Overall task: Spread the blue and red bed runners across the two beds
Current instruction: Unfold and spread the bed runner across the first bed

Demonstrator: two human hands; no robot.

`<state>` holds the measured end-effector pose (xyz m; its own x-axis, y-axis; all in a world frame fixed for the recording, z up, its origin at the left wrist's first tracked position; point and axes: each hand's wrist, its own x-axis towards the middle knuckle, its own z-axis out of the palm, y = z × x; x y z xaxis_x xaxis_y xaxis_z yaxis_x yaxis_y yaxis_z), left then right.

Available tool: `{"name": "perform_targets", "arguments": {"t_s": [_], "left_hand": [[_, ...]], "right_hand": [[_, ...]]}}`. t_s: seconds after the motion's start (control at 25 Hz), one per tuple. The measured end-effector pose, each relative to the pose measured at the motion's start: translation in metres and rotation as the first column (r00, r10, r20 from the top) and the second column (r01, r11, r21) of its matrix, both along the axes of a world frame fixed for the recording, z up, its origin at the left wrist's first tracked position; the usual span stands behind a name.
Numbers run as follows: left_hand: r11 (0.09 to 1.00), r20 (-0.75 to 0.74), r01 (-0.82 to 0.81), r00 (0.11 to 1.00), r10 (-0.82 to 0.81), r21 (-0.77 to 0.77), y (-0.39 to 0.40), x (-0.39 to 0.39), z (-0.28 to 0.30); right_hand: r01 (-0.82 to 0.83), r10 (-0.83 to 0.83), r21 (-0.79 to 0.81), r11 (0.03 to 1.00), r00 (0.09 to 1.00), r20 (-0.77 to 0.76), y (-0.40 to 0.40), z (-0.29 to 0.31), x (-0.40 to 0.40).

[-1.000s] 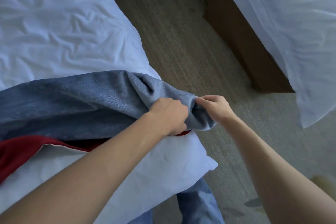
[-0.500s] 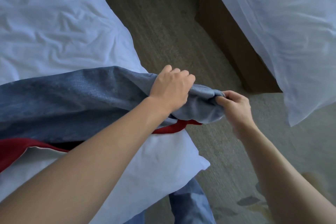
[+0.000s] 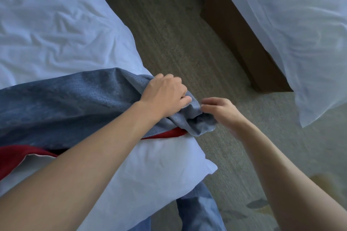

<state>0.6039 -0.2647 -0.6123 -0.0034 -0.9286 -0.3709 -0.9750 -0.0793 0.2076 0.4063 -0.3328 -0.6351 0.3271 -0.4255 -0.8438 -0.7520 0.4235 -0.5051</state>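
Note:
A blue bed runner [image 3: 75, 103] lies across the foot of the left bed [image 3: 47, 24], over a red bed runner [image 3: 13, 157] that shows beneath it as a strip at the left and a sliver near the bed's corner. My left hand [image 3: 165, 93] grips the bunched end of the blue runner at the bed's right edge. My right hand [image 3: 219, 110] pinches the same bunched end just to the right, where the cloth hangs over the corner. The second bed [image 3: 300, 24], with white sheets, stands at the upper right.
A carpeted aisle [image 3: 178, 33] runs between the beds. The right bed's brown wooden base [image 3: 240, 43] borders it. My jeans-clad leg [image 3: 199, 212] stands at the left bed's near corner.
My left hand shifted along the bunched blue end and grips it lower at the edge. My right hand moved closer to my left and pinches the cloth with its fingertips.

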Motion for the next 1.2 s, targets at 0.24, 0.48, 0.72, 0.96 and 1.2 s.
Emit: {"name": "perform_targets", "arguments": {"t_s": [0.24,0.48,0.72,0.96,1.2], "left_hand": [[0.998,-0.006,0.01,1.0,-0.01,0.06,0.009,-0.003,-0.004],[0.985,0.017,0.097,0.995,-0.101,0.14,0.006,-0.018,-0.004],[0.998,0.005,-0.065,0.998,0.065,0.006,-0.005,-0.022,0.0],[0.928,0.285,-0.201,0.952,0.11,0.313,-0.029,0.035,-0.006],[0.94,0.202,-0.339,0.918,0.34,-0.044,-0.039,0.089,-0.009]], "right_hand": [[0.52,-0.533,-0.119,0.846,0.838,-0.122,0.005,-0.019,-0.021],[0.526,-0.512,0.268,0.807,0.85,-0.125,0.004,-0.02,-0.021],[0.217,-0.208,-0.229,0.949,0.976,0.063,0.009,-0.004,0.002],[0.373,-0.356,-0.367,0.852,0.927,0.114,0.003,0.006,0.001],[0.046,-0.137,-0.549,0.834,0.983,-0.125,0.02,-0.006,0.041]]}}
